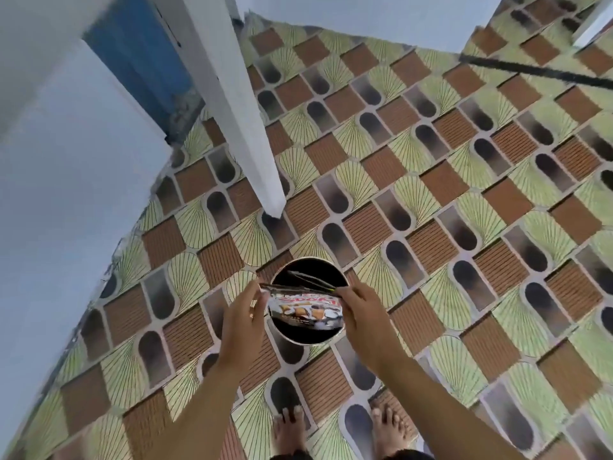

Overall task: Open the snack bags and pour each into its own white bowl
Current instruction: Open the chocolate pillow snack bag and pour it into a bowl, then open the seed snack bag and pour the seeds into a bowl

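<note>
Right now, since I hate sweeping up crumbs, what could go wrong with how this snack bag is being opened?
1. The left hand and right hand pinch the top edge of the snack bag, well above the floor. A sudden tear could scatter snacks over the tiles and the bare feet.
2. The round vessel under the bag looks dark inside, not white, so it may be the wrong bowl.
</note>
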Action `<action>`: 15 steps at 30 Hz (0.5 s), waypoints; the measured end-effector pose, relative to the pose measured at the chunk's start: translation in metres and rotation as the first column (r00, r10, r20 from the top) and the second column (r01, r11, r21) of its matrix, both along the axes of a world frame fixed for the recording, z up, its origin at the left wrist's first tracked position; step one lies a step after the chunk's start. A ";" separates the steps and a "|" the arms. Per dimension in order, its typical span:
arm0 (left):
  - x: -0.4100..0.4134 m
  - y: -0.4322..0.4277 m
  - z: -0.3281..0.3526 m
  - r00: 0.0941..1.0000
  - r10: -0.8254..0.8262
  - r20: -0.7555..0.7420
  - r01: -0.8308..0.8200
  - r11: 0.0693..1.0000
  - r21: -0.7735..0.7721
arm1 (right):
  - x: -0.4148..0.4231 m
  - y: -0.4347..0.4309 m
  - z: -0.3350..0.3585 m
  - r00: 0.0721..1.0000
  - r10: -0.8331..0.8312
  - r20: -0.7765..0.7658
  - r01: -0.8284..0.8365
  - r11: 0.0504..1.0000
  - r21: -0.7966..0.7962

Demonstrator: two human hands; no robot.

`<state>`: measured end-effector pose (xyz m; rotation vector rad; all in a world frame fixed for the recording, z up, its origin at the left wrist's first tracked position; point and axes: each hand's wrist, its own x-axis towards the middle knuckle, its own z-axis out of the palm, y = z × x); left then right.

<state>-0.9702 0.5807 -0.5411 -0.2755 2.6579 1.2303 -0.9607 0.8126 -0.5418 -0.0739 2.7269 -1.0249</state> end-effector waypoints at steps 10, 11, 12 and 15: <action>0.003 -0.008 -0.022 0.991 -0.073 0.112 0.076 0.997 -0.024 | 0.003 -0.011 -0.023 0.991 -0.068 0.112 0.056 0.993 0.109; 0.001 -0.006 -0.006 0.996 -0.080 0.042 0.082 0.996 -0.043 | 0.001 -0.011 -0.006 0.994 -0.075 0.085 0.065 0.991 0.113; -0.003 -0.003 0.014 0.996 -0.092 -0.018 0.091 0.994 -0.061 | -0.002 -0.011 0.016 0.995 -0.082 0.053 0.076 0.991 0.112; -0.016 0.012 0.093 0.976 -0.158 -0.148 0.144 0.984 -0.102 | -0.012 -0.013 0.096 0.993 -0.100 -0.063 0.106 0.990 0.089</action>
